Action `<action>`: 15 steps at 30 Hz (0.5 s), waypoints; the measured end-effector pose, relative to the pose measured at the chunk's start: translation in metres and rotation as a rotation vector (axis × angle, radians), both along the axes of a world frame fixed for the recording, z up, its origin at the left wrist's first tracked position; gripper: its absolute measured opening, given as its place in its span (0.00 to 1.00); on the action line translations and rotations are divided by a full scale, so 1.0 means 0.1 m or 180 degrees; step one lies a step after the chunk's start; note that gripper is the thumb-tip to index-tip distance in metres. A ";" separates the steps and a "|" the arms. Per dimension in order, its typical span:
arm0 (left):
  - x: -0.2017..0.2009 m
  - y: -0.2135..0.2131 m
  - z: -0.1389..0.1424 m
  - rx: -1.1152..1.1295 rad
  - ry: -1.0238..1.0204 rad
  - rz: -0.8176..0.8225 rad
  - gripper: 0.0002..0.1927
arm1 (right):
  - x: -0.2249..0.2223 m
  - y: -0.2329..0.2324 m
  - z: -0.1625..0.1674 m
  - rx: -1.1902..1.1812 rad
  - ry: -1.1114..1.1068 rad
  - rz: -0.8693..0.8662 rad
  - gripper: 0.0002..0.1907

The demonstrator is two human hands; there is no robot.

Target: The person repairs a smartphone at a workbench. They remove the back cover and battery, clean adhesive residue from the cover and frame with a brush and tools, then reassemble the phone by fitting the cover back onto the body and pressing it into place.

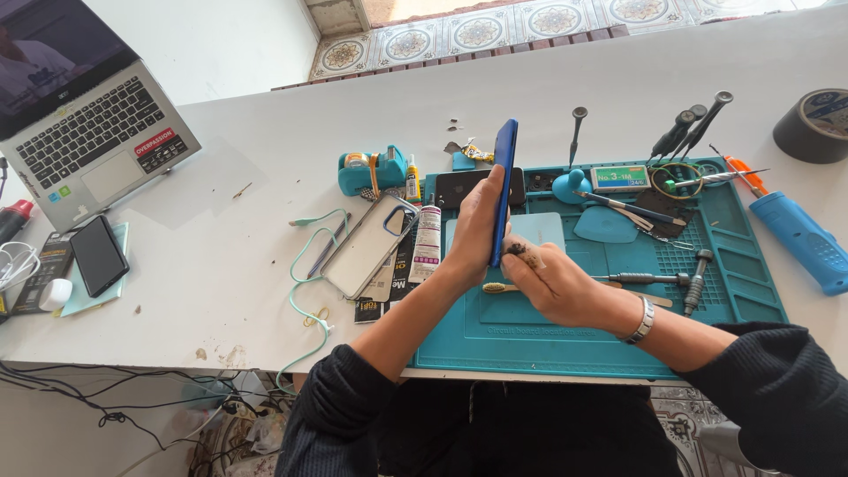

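Your left hand (477,231) clasps the blue phone (503,190) upright on edge; your right hand (556,287), just beside its lower end, pinches a dirty brush (523,255) against it, above the mat (565,331).

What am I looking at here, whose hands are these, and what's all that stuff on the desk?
There is one picture, taken by a camera worn on a person's head, looking down at their own two bare hands over a white table.

The left hand holds a slim blue phone upright on its edge. The right hand, with a metal bracelet at the wrist, pinches a small dirty brush against the phone's lower end.

Under the hands lies a teal rubber work mat with tool compartments. On it are screwdrivers, tweezers and a second, dark phone.

To the left lie a clear phone case, a white glue tube, a pale green cable and an open silver laptop. At the far right sit a dark tape roll and a blue-handled tool.
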State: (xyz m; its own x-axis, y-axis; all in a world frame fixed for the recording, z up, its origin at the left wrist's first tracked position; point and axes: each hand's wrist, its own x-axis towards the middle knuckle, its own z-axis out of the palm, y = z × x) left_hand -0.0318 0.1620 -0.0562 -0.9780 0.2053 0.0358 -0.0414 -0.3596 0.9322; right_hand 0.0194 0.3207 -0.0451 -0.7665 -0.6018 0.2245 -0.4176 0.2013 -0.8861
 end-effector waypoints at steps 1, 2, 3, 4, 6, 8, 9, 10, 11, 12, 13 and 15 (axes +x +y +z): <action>-0.01 0.00 0.00 -0.0039 0.0022 0.0040 0.25 | 0.00 0.00 0.01 0.0039 -0.0060 -0.0040 0.09; -0.01 0.01 0.00 -0.0002 0.0021 0.0019 0.25 | 0.01 0.00 0.01 0.0078 -0.0124 -0.0075 0.09; -0.01 0.02 0.00 0.0031 0.0019 0.0008 0.24 | 0.00 0.00 0.01 0.0112 -0.0191 -0.0101 0.09; -0.02 0.02 -0.01 0.0059 0.0016 0.0003 0.24 | -0.01 -0.01 0.01 0.0106 -0.0075 -0.0102 0.09; -0.03 0.03 -0.02 -0.0096 0.0067 0.0174 0.24 | -0.03 -0.01 -0.01 0.0090 0.0180 -0.0080 0.10; -0.08 0.04 -0.01 -0.0202 0.0137 0.0330 0.24 | -0.07 0.00 -0.03 0.0184 0.0258 -0.0130 0.12; -0.10 0.05 -0.01 -0.0211 0.0167 0.0400 0.24 | -0.10 0.00 -0.05 0.0240 0.0301 -0.0143 0.13; -0.09 0.03 -0.01 -0.0215 0.0172 0.0481 0.25 | -0.12 0.01 -0.07 0.0239 0.0359 -0.0184 0.16; -0.10 0.00 -0.01 -0.0152 0.0118 0.0473 0.24 | -0.14 0.02 -0.08 0.0233 0.0412 -0.0247 0.18; -0.11 -0.01 -0.01 -0.0089 0.0061 0.0444 0.24 | -0.16 0.01 -0.10 0.0228 0.0461 -0.0332 0.21; -0.11 -0.03 -0.01 -0.0020 -0.0001 0.0408 0.24 | -0.18 0.01 -0.12 0.0122 0.0155 -0.0378 0.20; -0.13 -0.07 -0.01 -0.0098 0.0017 0.0431 0.24 | -0.21 0.02 -0.13 -0.0077 -0.0452 -0.0497 0.18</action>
